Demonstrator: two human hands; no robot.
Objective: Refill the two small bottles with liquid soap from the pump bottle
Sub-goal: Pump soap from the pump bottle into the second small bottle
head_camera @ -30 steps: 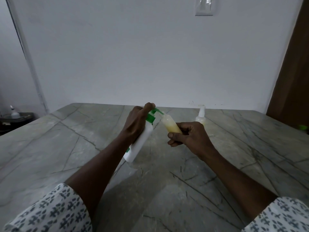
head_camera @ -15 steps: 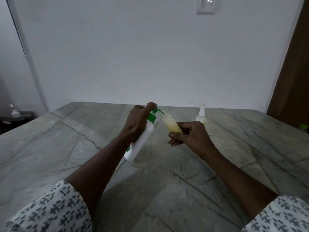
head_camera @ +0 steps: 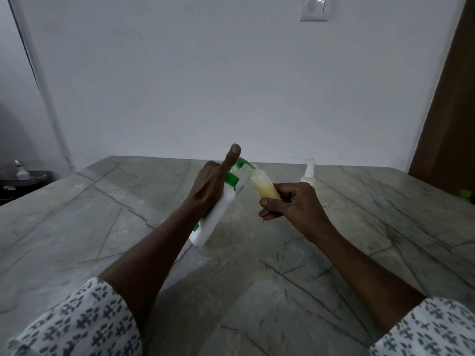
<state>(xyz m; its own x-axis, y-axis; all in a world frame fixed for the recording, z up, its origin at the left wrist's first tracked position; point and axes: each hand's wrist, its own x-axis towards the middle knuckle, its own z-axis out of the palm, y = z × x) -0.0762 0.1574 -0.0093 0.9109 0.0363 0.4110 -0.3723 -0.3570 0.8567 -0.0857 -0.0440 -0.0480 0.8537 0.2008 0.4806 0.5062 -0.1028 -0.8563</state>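
Because the left hand (head_camera: 208,191) grips the tilted pump bottle (head_camera: 218,214) above the tabletop (head_camera: 128,227), thumb raised, and the right hand (head_camera: 290,206) holds the small bottle (head_camera: 264,186) slanted at its nozzle (head_camera: 246,164), a hard press may push the mouth aside and spill soap.

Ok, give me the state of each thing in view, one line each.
small bottle: uncapped, tilted, partly filled with yellowish soap.
pump bottle: tilted, spout at that bottle's mouth.
second small bottle: upright on the table, top fitted.
left hand: grips pump bottle, one finger raised.
right hand: grips small bottle.
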